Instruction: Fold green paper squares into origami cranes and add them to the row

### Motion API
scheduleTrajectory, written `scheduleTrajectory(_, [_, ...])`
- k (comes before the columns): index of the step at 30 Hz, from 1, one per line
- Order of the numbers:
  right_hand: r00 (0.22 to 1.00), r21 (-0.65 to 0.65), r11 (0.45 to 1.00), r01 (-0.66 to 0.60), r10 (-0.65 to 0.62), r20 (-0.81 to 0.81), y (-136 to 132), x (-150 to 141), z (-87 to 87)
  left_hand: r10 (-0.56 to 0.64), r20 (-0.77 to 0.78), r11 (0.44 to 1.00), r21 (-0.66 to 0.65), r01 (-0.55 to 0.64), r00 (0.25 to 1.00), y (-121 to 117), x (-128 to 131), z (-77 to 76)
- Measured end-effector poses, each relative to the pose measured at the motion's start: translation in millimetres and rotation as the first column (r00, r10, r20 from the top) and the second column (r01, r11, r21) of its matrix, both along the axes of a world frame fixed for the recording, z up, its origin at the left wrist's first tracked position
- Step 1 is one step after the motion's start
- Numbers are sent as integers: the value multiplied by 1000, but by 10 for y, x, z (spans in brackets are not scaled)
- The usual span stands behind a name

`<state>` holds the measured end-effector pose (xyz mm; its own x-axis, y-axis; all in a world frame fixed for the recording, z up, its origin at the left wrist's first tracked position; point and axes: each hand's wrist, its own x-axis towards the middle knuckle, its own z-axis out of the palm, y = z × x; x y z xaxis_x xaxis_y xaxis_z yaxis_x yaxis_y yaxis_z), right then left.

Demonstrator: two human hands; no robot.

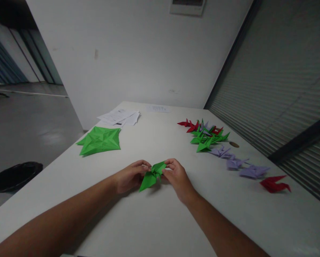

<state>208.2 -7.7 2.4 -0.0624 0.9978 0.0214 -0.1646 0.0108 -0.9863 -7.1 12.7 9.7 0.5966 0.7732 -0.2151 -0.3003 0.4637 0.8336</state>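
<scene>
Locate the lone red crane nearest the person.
In the head view, the red crane sits at the right end of the row, by the table's right edge, just beside a purple crane.

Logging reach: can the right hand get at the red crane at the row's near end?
Probably yes: only bare tabletop shows between right hand and red crane, though that hand's fingers hold the green folded piece and would likely have to let go.
</scene>
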Motion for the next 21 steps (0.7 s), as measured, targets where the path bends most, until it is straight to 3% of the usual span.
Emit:
scheduleTrajectory(6, [995, -63, 993, 98, -96, 30, 53, -7, -98, 238, -271, 958, 225, -179, 933, 87, -16, -97])
scheduleTrajectory(11, [992, -118, 989, 92, -80, 99, 85, 21, -166, 353, -435, 876, 465, -129, 828, 196, -70, -226])
scheduleTrajectory(17, [979, -143, 985, 96, -67, 195, 96, 35, -155, 438, -555, 812, 582, -45, 707, 278, -141, -290])
scheduleTrajectory(21, [920, -128, 982, 137, -79, 383, 95, 73, -117, 509, -570, 759, 651, -23, 645, 300, -165, -269])
